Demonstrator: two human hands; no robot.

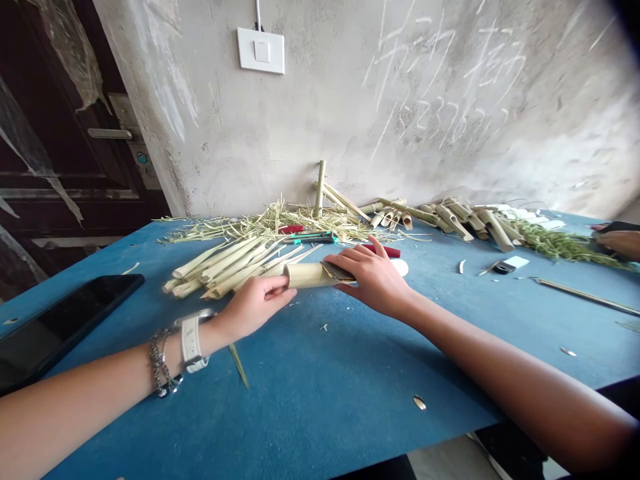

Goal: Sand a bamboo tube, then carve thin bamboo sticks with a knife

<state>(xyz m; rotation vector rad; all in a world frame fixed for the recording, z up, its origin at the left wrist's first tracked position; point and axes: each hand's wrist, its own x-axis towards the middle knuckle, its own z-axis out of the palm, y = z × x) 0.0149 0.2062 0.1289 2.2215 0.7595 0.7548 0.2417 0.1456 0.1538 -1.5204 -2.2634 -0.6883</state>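
One tube [305,275] at the counter [320,393]: person's left hand [254,303] nearly closed on its open end, right hand [374,275] curled across it. Sticks [233,263], shavings [215,229] and green tool [313,238] obstruct the far side.

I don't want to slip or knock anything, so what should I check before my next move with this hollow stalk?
1. Left hand at the stalk's open end: ok.
2. Right hand over the stalk's other end: ok.
3. What the dark piece under the right hand is: cannot tell.
4. Teal tool apart from both hands: ok.
5. Pale sticks well away from the stalk: not ok.
6. Phone apart from the stalk: ok.
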